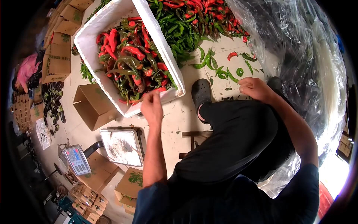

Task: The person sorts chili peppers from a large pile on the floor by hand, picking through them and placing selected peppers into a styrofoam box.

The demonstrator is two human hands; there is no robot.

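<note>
A white foam box (pixel 175 71) stands tilted in view, filled with red, green and dark mottled chili peppers (pixel 128 61). At its near edge my left hand (pixel 152 107) is closed, its fingers curled on a red pepper (pixel 161 89) that shows to one side of the fingertips. My right hand (pixel 256 89) is low over the floor, past my knee. Its thumb and fingers pinch the end of a long green pepper (pixel 231 75). Several loose green peppers (pixel 209 59) lie on the floor between that hand and the box.
Heaps of green peppers (pixel 179 37) and red peppers (pixel 209 11) lie behind the box. Clear plastic sheeting (pixel 298 63) spreads along the right. A platform scale (pixel 121 146), an open carton (pixel 93 106) and eggplants (pixel 55 102) are on the left. A person in pink (pixel 28 72) is farther off.
</note>
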